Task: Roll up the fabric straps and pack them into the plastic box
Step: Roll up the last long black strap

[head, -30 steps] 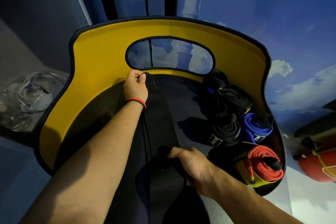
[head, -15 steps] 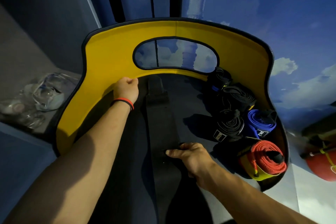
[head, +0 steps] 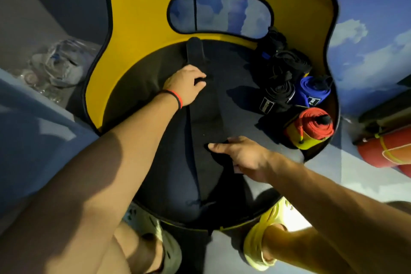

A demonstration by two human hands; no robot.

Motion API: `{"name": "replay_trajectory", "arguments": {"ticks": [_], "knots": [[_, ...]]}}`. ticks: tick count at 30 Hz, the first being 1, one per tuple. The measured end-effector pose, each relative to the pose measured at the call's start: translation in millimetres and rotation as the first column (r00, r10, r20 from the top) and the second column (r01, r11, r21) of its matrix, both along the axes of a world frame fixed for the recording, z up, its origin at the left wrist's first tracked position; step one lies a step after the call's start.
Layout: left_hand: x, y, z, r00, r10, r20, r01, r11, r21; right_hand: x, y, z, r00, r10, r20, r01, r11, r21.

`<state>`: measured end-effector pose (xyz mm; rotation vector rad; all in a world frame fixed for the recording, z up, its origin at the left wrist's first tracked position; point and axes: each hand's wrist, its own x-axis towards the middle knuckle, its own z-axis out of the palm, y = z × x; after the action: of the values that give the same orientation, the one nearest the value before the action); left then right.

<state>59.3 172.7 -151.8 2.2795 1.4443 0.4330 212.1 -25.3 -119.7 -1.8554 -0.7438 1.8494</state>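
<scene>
Dim light is coming from the right of the yellow-backed chair (head: 142,18), throwing hard shadows leftward across its dark seat. A bright patch is glaring just below the chair. Wide-angle distortion is curving everything around it, and the outer edges are softening.

Black roll's tag (head: 266,105): showing pale marks, blurring beyond reading.
Blue roll's tag (head: 312,102): blurring too; nothing readable.

Unrolled strap (head: 204,118) lies near-to-far along the middle of the seat (head: 240,87), its far end at the backrest (head: 142,13). Left hand (head: 184,87) grips its far part, right hand (head: 242,155) its near part. Rolled straps (head: 278,98) cluster at the seat's right edge.
</scene>
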Motion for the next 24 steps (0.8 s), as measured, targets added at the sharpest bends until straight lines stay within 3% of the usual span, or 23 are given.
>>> {"name": "replay_trajectory", "arguments": {"ticks": [4,11,17,19,22,24], "knots": [[2.9,-9.0,2.0,0.997,0.007,-0.073,-0.008,1.0,-0.018,13.1,-20.8,-4.1,0.998,-0.014,-0.055,0.012,1.0,-0.023],[11.7,-28.6,-2.7,0.982,0.025,-0.187,-0.027,1.0,-0.006,26.2,-30.4,-0.6,0.993,0.106,-0.045,-0.106,0.994,0.012],[17.6,-39.7,-16.2,0.975,0.04,-0.22,-0.034,0.999,0.032,19.5,-28.1,2.7,0.967,0.182,0.177,-0.186,0.983,0.005],[16.0,-40.3,-20.4,0.976,0.042,-0.214,-0.028,0.997,0.067,20.2,-23.6,0.0,0.898,0.259,0.356,-0.274,0.962,-0.009],[15.3,-43.9,-25.5,0.981,0.063,-0.182,-0.037,0.989,0.14,21.8,-23.0,-1.7,0.697,0.422,0.579,-0.475,0.877,-0.068],[15.4,-48.4,-25.1,0.969,0.127,-0.21,-0.073,0.965,0.25,22.4,-24.2,-2.4,0.569,0.444,0.692,-0.551,0.831,-0.08]]}}
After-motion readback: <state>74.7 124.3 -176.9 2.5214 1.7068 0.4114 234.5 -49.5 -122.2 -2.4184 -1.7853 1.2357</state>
